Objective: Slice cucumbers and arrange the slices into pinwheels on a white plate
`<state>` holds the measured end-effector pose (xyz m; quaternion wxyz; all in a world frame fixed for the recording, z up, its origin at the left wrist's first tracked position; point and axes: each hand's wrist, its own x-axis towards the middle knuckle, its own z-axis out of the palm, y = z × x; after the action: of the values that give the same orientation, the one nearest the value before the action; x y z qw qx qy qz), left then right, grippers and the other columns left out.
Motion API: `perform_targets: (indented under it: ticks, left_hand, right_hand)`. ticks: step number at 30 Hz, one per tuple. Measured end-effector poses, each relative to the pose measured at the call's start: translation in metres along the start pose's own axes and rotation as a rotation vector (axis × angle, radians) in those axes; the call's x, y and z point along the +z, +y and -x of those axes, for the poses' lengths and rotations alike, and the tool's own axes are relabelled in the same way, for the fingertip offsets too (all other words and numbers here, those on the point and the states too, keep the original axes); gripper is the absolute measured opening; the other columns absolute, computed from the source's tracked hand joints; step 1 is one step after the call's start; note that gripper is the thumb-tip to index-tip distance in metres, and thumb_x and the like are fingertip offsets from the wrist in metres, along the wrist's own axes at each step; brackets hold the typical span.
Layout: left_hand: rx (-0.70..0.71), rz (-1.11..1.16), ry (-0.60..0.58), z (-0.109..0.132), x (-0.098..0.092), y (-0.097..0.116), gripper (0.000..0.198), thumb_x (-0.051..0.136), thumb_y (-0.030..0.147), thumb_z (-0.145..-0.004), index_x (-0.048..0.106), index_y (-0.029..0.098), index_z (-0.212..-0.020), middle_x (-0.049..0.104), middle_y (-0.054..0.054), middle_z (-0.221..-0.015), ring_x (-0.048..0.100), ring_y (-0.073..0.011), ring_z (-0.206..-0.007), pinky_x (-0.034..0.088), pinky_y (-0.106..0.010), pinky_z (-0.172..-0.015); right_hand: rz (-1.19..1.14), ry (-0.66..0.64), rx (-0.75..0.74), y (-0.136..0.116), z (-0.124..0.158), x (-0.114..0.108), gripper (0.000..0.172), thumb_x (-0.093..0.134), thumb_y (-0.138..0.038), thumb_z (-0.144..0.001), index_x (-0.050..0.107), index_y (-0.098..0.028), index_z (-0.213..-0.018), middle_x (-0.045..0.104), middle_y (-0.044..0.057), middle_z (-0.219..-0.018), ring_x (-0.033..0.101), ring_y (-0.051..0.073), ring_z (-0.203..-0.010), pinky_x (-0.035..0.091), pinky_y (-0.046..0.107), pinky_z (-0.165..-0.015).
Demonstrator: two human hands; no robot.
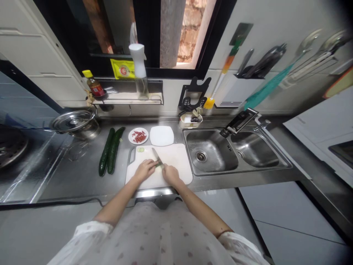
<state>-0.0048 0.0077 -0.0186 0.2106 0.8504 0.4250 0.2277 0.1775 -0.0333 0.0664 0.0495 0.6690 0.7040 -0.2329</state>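
Note:
A white cutting board (176,158) lies on the steel counter. My right hand (171,175) is closed round the handle of a knife (157,155), whose blade points up and left over the board. Against the blade, my left hand (145,170) presses its fingers on a small green cucumber piece (158,164), partly hidden by the hand and the knife. A few pale cucumber slices (141,149) rest near the board's upper left corner. Behind the board are a plate of red chopped bits (139,136) and a white square plate (161,135).
Two whole cucumbers (112,152) lie left of the board, with a lidded steel pot (79,125) behind them. A double sink (212,151) is on the right. A small caddy (191,120) and a shelf (124,98) with bottles stand at the back.

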Motion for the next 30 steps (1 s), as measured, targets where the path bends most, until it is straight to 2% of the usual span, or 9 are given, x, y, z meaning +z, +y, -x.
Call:
perform_targets:
  ticks: [5,17,30]
  left_hand:
    - [-0.001,0.009,0.005,0.0,0.002,-0.002,0.035,0.048,0.025,-0.09,0.064,0.026,-0.122,0.064,-0.006,-0.102,0.056,-0.018,-0.092,0.047,-0.032,-0.085]
    - [0.008,0.018,0.012,-0.001,0.001,-0.002,0.035,0.048,0.025,-0.091,0.064,0.026,-0.122,0.064,-0.006,-0.102,0.056,-0.0175,-0.091,0.046,-0.031,-0.084]
    - [0.036,0.033,0.037,0.0,0.004,-0.005,0.033,0.05,0.024,-0.09,0.064,0.024,-0.121,0.065,-0.006,-0.099,0.057,-0.0177,-0.09,0.046,-0.031,-0.083]
  right_hand:
    - [-0.02,-0.009,0.004,-0.002,-0.001,-0.003,0.034,0.035,-0.021,-0.096,0.057,-0.013,-0.12,0.07,0.014,-0.102,0.064,0.02,-0.097,0.044,0.027,-0.079]
    - [0.03,-0.125,0.008,0.015,0.026,0.001,0.032,0.037,-0.019,-0.092,0.058,-0.013,-0.116,0.069,0.014,-0.101,0.064,0.022,-0.094,0.043,0.028,-0.076]
    - [0.029,-0.07,-0.014,0.005,0.004,-0.002,0.034,0.037,-0.017,-0.092,0.06,-0.013,-0.116,0.069,0.014,-0.105,0.064,0.022,-0.099,0.045,0.029,-0.08]
